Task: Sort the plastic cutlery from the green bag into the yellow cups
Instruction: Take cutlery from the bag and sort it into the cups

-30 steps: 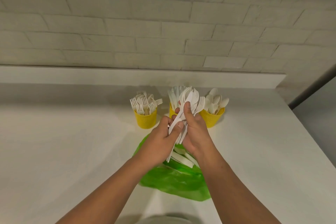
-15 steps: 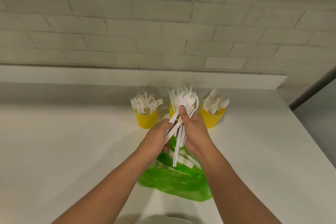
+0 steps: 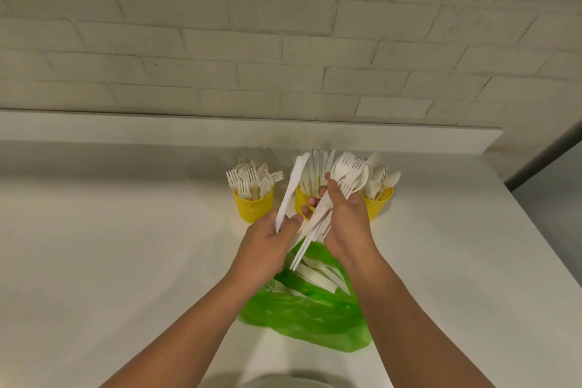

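Note:
Three yellow cups stand in a row on the white counter: the left cup [image 3: 253,206] full of forks, the middle cup [image 3: 301,198] with knives, the right cup [image 3: 378,205] with spoons. My left hand [image 3: 267,242] pinches a single white plastic knife [image 3: 291,187] by its handle, blade pointing up. My right hand [image 3: 346,217] grips a bundle of mixed white cutlery [image 3: 343,179], forks and spoons fanned out at the top. Below my hands lies the green bag [image 3: 302,315] with more white cutlery [image 3: 318,276] inside.
A raised white ledge [image 3: 220,129] and a pale brick wall [image 3: 283,41] run behind the cups. The counter's right edge [image 3: 541,230] drops off toward a grey floor.
My left hand has pulled one knife out of the bundle and moved it left and up. The right hand keeps the rest of the bundle, shifted slightly right.

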Demonstrator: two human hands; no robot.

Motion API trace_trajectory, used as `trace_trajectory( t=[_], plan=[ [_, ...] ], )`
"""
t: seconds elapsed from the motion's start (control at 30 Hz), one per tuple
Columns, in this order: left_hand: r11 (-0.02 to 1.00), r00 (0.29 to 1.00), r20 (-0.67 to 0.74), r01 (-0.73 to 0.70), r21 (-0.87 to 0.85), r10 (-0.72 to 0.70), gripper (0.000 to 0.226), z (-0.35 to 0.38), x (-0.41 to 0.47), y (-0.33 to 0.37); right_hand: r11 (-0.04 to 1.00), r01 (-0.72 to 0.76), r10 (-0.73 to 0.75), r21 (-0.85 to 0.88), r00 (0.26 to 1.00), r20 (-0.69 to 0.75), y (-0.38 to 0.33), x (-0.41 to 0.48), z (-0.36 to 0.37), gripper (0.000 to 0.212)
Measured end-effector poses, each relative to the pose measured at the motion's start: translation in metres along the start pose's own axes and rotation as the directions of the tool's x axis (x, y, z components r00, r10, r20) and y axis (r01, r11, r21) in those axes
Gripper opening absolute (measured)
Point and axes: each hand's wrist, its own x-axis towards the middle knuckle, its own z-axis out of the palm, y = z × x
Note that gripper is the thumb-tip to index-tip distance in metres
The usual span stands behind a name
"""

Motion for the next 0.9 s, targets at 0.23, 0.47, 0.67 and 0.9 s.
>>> trace_trajectory(
  t=[0.23,0.47,0.67,0.9],
  plan=[
    [0.999,0.989,0.148,0.002,-0.040,0.004,0.030,-0.002,-0.004,-0.003,0.983,0.182,-0.177,0.027,0.975,-0.136,-0.021,0.005,0.006,0.012],
    [0.980,0.987,0.077,-0.151,0.127,0.142,0.038,-0.001,-0.007,0.004,0.983,0.180,-0.174,0.032,0.974,-0.147,-0.023,0.009,0.006,0.012],
    [0.965,0.977,0.063,-0.211,0.157,0.203,0.035,-0.006,-0.010,0.004,0.987,0.115,-0.090,0.112,0.974,-0.210,-0.036,0.020,-0.004,0.019],
    [0.986,0.988,0.032,-0.155,0.057,0.153,0.031,-0.014,-0.011,0.000,0.985,0.053,-0.021,0.166,0.982,-0.187,-0.042,0.028,-0.012,0.012]
  ],
)
